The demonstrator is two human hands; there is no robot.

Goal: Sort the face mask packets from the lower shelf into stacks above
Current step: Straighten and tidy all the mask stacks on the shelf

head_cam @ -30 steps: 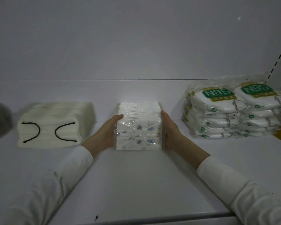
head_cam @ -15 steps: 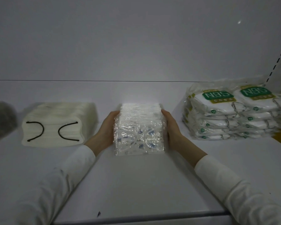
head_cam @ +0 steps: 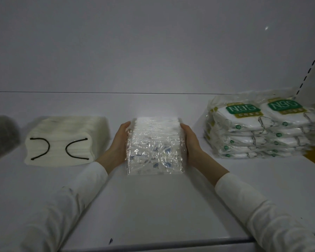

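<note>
The wrapped mask stack [head_cam: 154, 142] has edged toward me, dead ahead; my left hand [head_cam: 116, 144] and right hand [head_cam: 192, 144] press flat against its sides.

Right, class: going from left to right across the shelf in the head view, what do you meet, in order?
blurred grey shape → cream mask stack → left hand → clear-wrapped mask stack → right hand → N95 packet stacks

Mask stacks [head_cam: 154, 146] on white shelf [head_cam: 153, 206]
</note>
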